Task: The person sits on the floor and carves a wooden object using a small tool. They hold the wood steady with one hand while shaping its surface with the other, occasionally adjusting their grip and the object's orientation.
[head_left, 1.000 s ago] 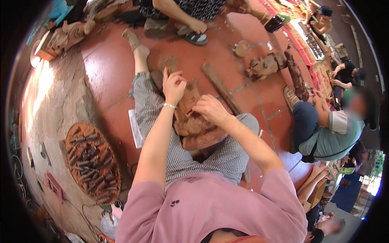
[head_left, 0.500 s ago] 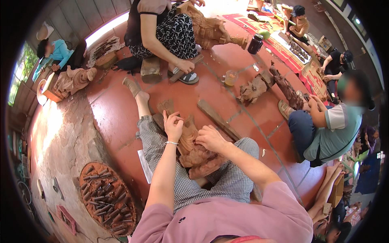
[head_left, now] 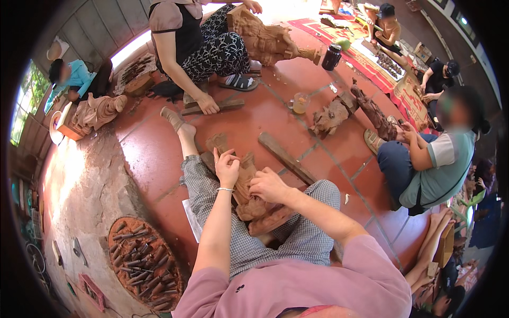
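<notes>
The brown carved wooden figure (head_left: 245,172) is sitting between the grey checked trouser legs (head_left: 302,228), and the right hand (head_left: 269,186) has its fingers bunched down on it; can't tell if they're pinching anything. Left hand (head_left: 227,168) is at the figure's left side, fingers partly curled, and I can't make out its grip either. The right knee and a long dark wooden bar (head_left: 287,157) just past it crowd the right side. A white sheet (head_left: 192,220) pokes out by the left thigh, then there's an oval tray (head_left: 111,241) of sawdust and dark rod-like tools at the edge of a rough grey stone slab (head_left: 95,185). Red tile floor (head_left: 344,164) runs between slab and left leg, with a wider stretch from the bar to a co-worker in teal (head_left: 442,169). Farther out: a glass mug (head_left: 300,103), another co-worker's hand (head_left: 208,105) on a flat wooden plank (head_left: 230,105), then a red patterned mat (head_left: 318,30).
</notes>
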`<state>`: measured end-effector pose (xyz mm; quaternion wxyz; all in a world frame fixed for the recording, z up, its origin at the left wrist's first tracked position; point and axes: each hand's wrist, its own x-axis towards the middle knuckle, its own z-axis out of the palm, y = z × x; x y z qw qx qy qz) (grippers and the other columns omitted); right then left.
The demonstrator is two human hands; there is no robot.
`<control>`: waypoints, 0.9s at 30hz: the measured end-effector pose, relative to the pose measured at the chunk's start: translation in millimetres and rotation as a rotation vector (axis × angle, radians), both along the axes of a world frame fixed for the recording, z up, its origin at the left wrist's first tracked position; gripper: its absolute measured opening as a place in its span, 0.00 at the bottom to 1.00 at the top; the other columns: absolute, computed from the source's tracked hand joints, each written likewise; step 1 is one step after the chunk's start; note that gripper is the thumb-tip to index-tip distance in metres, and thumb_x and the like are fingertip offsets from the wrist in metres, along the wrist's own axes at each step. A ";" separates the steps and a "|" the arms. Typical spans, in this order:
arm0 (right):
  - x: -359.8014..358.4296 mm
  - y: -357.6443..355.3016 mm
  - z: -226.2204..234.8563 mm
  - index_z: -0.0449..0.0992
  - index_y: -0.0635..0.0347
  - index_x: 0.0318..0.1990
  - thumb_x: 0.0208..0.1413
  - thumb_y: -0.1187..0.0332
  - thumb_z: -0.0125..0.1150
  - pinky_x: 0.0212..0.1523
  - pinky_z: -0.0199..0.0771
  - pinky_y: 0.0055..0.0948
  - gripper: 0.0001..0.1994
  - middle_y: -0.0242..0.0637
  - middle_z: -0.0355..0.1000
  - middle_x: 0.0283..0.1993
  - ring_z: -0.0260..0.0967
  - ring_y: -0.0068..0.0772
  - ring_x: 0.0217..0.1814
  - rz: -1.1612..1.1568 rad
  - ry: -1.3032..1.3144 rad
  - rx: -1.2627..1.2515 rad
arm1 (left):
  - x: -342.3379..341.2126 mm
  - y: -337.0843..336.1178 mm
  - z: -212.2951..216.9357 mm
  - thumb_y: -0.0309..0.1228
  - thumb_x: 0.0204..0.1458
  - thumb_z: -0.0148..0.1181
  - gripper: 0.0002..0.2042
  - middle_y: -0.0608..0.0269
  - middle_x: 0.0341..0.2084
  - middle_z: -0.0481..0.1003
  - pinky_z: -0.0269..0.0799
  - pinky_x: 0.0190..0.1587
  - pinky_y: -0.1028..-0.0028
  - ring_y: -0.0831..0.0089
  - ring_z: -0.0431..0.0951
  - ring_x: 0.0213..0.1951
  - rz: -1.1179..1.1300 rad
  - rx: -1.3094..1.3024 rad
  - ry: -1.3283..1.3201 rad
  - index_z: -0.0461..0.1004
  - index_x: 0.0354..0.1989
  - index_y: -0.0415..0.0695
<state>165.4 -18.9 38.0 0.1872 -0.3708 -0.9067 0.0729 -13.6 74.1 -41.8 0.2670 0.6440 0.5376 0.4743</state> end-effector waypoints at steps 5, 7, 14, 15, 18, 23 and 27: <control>-12.5 0.6 0.1 0.83 0.44 0.29 0.48 0.62 0.67 0.46 0.63 0.33 0.02 0.18 0.74 0.31 0.66 0.26 0.40 0.023 0.060 -0.019 | -6.0 4.5 -9.3 0.28 0.45 0.60 0.05 0.60 0.48 0.81 0.49 0.74 0.54 0.46 0.58 0.70 0.002 0.001 0.029 0.82 0.24 0.44; 3.8 1.9 4.7 0.83 0.43 0.30 0.48 0.61 0.68 0.46 0.63 0.34 0.03 0.17 0.74 0.31 0.66 0.26 0.40 -0.005 0.049 0.011 | -8.1 5.4 -11.5 0.28 0.46 0.60 0.05 0.60 0.48 0.81 0.50 0.73 0.54 0.46 0.57 0.71 -0.009 0.005 0.038 0.82 0.24 0.45; -7.7 -0.8 -3.5 0.82 0.45 0.29 0.47 0.61 0.68 0.47 0.62 0.35 0.03 0.18 0.74 0.31 0.67 0.27 0.41 -0.027 0.041 -0.051 | -1.6 2.2 -5.4 0.28 0.46 0.60 0.05 0.60 0.49 0.80 0.50 0.73 0.54 0.46 0.57 0.70 -0.002 -0.003 -0.007 0.81 0.23 0.44; -11.3 0.1 -4.5 0.82 0.45 0.28 0.47 0.62 0.68 0.47 0.62 0.35 0.03 0.19 0.74 0.31 0.67 0.27 0.42 -0.034 0.035 -0.070 | -2.8 3.0 -3.5 0.28 0.46 0.59 0.05 0.60 0.49 0.80 0.49 0.73 0.54 0.46 0.57 0.71 -0.019 -0.006 -0.004 0.81 0.23 0.44; -10.3 -9.3 -3.6 0.83 0.46 0.30 0.47 0.63 0.69 0.46 0.63 0.34 0.03 0.20 0.73 0.30 0.67 0.28 0.39 -0.096 0.146 -0.007 | -2.7 2.5 -1.0 0.28 0.45 0.59 0.05 0.59 0.49 0.80 0.48 0.74 0.54 0.46 0.57 0.70 -0.038 -0.004 0.007 0.81 0.23 0.44; -11.6 -18.5 -14.3 0.83 0.47 0.30 0.46 0.65 0.70 0.45 0.64 0.32 0.03 0.22 0.73 0.30 0.68 0.29 0.39 -0.196 0.307 0.060 | -2.6 3.4 -2.5 0.27 0.46 0.58 0.06 0.58 0.48 0.80 0.45 0.75 0.54 0.48 0.60 0.69 -0.030 0.002 0.017 0.80 0.22 0.43; -13.7 -17.8 -15.2 0.83 0.49 0.30 0.46 0.65 0.71 0.44 0.66 0.32 0.04 0.24 0.73 0.29 0.69 0.30 0.38 -0.219 0.400 0.054 | 1.8 -1.5 3.2 0.26 0.46 0.57 0.06 0.56 0.44 0.81 0.43 0.77 0.55 0.56 0.70 0.62 0.020 0.059 -0.028 0.80 0.22 0.42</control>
